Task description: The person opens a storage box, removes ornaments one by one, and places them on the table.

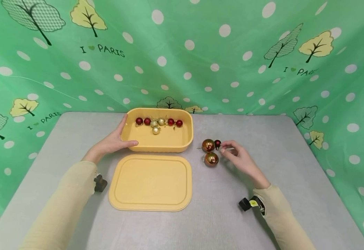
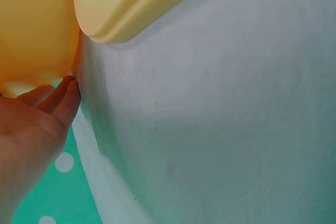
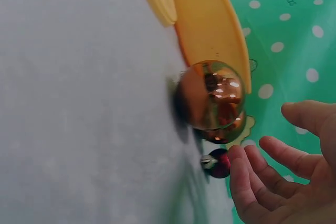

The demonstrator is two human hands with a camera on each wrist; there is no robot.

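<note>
My left hand (image 1: 114,140) holds the left end of a yellow plastic box (image 1: 188,139), its thumb over the front rim and its fingers along the side. Inside the box lie several small baubles: dark red (image 1: 147,121), gold (image 1: 161,121) and bright red (image 1: 179,123). To the right of the box, my right hand (image 1: 239,158) reaches to a small dark red bauble (image 3: 219,163). Thumb and fingers are spread, with the fingertips at the bauble's edge; whether they touch it I cannot tell. Beside it are two larger copper baubles (image 1: 211,159).
A yellow lid (image 1: 150,182) lies flat on the grey table (image 1: 213,215), in front of the box. Behind the table hangs a green curtain (image 1: 206,76) with white dots and printed trees. Each wrist carries a small black camera (image 1: 245,204).
</note>
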